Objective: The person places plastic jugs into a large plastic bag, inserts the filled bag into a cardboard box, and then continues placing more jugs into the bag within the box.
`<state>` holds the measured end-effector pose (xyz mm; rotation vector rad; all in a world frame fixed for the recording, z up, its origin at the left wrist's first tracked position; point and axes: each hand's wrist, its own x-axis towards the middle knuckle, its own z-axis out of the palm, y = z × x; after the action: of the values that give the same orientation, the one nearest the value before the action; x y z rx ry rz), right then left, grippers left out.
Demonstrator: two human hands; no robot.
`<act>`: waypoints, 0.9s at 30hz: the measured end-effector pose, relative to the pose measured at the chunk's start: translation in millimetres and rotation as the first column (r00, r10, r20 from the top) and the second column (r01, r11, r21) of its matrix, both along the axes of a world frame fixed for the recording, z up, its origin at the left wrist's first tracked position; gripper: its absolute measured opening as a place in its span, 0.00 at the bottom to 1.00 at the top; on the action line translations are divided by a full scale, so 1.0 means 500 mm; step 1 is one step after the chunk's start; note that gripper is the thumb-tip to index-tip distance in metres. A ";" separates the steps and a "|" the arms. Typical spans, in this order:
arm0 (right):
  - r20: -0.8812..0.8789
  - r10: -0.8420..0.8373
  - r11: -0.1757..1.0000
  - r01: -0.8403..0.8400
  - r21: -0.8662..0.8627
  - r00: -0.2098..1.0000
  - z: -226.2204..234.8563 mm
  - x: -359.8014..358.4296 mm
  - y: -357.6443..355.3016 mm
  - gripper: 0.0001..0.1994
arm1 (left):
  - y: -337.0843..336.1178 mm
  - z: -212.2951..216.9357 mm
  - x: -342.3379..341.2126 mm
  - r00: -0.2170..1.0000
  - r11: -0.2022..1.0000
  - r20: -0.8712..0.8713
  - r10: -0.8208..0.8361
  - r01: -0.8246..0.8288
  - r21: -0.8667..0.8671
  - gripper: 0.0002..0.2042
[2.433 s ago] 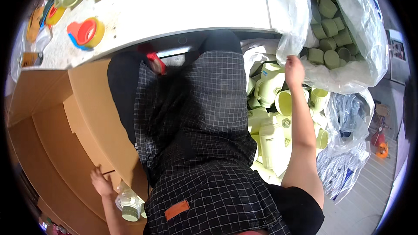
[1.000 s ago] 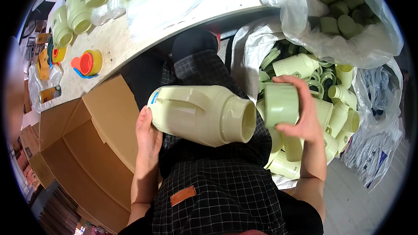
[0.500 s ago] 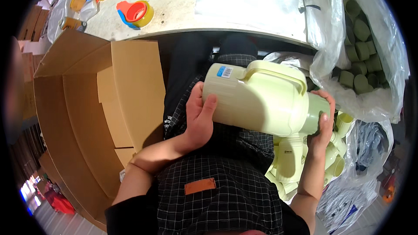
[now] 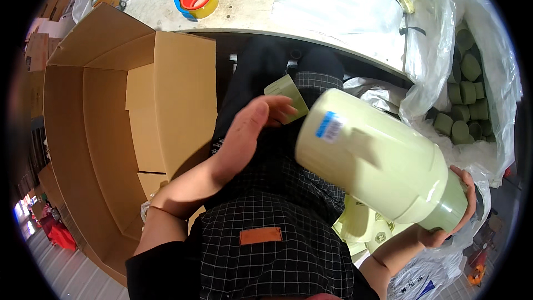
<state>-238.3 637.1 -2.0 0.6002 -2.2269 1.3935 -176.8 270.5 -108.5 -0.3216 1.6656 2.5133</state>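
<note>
Right hand (image 4: 455, 211) clenched around the narrow end of pale green plastic thermos jug (image 4: 383, 161), held tilted over lap. Left hand (image 4: 250, 128) open, fingertips touching small pale green plastic piece (image 4: 286, 91). Open brown cardboard box (image 4: 111, 133) alongside looks unfilled; packing seemingly barely started.

You see an open brown cardboard box (image 4: 111, 133) at your left. A small blue-and-white label (image 4: 330, 127) sits on the pale green flask (image 4: 377, 161).
</note>
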 end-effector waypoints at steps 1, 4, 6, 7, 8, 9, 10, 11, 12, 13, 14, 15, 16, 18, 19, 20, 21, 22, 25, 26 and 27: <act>-0.040 0.021 0.998 -0.018 0.059 0.999 -0.006 0.002 -0.021 0.47 | 0.016 0.032 -0.002 0.999 0.987 0.022 -0.039 0.035 0.158 0.25; 0.051 0.043 0.999 -0.042 -0.028 0.998 -0.051 -0.030 -0.116 0.39 | -0.061 0.034 0.015 0.990 0.968 -0.029 0.135 -0.126 0.216 0.22; 0.308 0.027 0.964 0.057 -0.260 0.951 -0.085 -0.077 -0.184 0.34 | -0.116 0.064 0.001 0.944 0.929 -0.054 0.325 -0.308 0.203 0.22; 0.400 0.064 0.952 0.063 -0.298 0.914 -0.100 -0.083 -0.224 0.32 | -0.182 0.042 0.042 0.918 0.916 -0.112 0.381 -0.359 0.177 0.22; 0.469 0.107 0.964 0.024 -0.264 0.877 -0.126 -0.068 -0.274 0.31 | -0.241 0.022 0.077 0.864 0.863 -0.083 0.497 -0.482 0.154 0.21; 0.497 0.179 0.977 -0.095 -0.190 0.849 -0.190 -0.054 -0.328 0.27 | -0.301 0.009 0.127 0.774 0.776 -0.067 0.630 -0.622 0.103 0.20; 0.522 0.233 0.972 -0.214 -0.097 0.821 -0.242 -0.038 -0.379 0.24 | -0.315 0.040 0.127 0.613 0.612 0.039 0.789 -0.790 0.032 0.19; 0.543 0.271 0.948 -0.318 -0.009 0.795 -0.299 -0.021 -0.420 0.20 | -0.298 0.079 0.115 0.606 0.596 0.089 0.790 -0.794 0.115 0.19; 0.529 0.326 0.942 -0.314 -0.116 0.783 -0.318 -0.017 -0.427 0.15 | -0.306 0.077 0.128 0.530 0.530 0.011 0.848 -0.848 0.019 0.20; 0.505 0.382 0.924 -0.308 -0.227 0.774 -0.336 -0.012 -0.433 0.11 | -0.379 0.041 0.165 0.614 0.614 -0.005 0.789 -0.788 0.049 0.21; 0.486 0.412 0.907 -0.299 -0.295 0.771 -0.322 -0.019 -0.412 0.10 | -0.395 0.039 0.163 0.808 0.825 -0.173 0.564 -0.543 0.156 0.22; 0.465 0.439 0.887 -0.287 -0.362 0.769 -0.310 -0.025 -0.389 0.09 | -0.376 0.053 0.129 0.865 0.875 -0.153 0.477 -0.451 0.179 0.22; 0.493 0.396 0.905 -0.241 -0.350 0.774 -0.267 -0.035 -0.345 0.10 | -0.366 0.057 0.099 0.865 0.876 -0.140 0.482 -0.473 0.093 0.23; 0.599 0.285 0.957 -0.192 -0.215 0.749 -0.265 -0.043 -0.290 0.17 | -0.359 0.055 0.027 0.820 0.799 -0.141 0.555 -0.573 -0.182 0.25; 0.578 0.266 0.963 -0.241 -0.122 0.771 -0.273 -0.037 -0.292 0.22 | -0.357 0.057 0.001 0.761 0.676 -0.180 0.623 -0.640 -0.366 0.26; 0.555 0.249 0.959 -0.284 -0.025 0.794 -0.283 -0.026 -0.301 0.28 | -0.345 0.063 -0.013 0.700 0.608 -0.146 0.699 -0.689 -0.395 0.26; 0.388 0.301 0.920 -0.373 0.123 0.871 -0.311 -0.016 -0.315 0.40 | -0.293 0.094 -0.054 0.651 0.555 -0.114 0.750 -0.714 -0.425 0.27; 0.475 0.343 0.852 -0.481 0.207 0.811 -0.321 0.001 -0.343 0.46 | -0.242 0.116 -0.083 0.591 0.495 -0.087 0.802 -0.739 -0.457 0.27; 0.388 0.320 0.850 -0.443 0.286 0.864 -0.364 -0.002 -0.413 0.43 | -0.150 0.175 -0.124 0.661 0.616 -0.106 0.742 -0.737 -0.278 0.29; 0.406 0.339 0.871 -0.447 0.206 0.849 -0.362 -0.019 -0.404 0.39 | -0.154 0.164 -0.133 0.722 0.682 -0.133 0.679 -0.687 -0.251 0.28; 0.438 0.339 0.905 -0.415 0.088 0.832 -0.349 -0.022 -0.388 0.37 | -0.167 0.153 -0.140 0.779 0.746 -0.167 0.604 -0.626 -0.228 0.28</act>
<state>-249.4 443.1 -176.4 0.9262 -2.7044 1.6464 -246.7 187.1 -31.9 -0.9604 2.2467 2.7316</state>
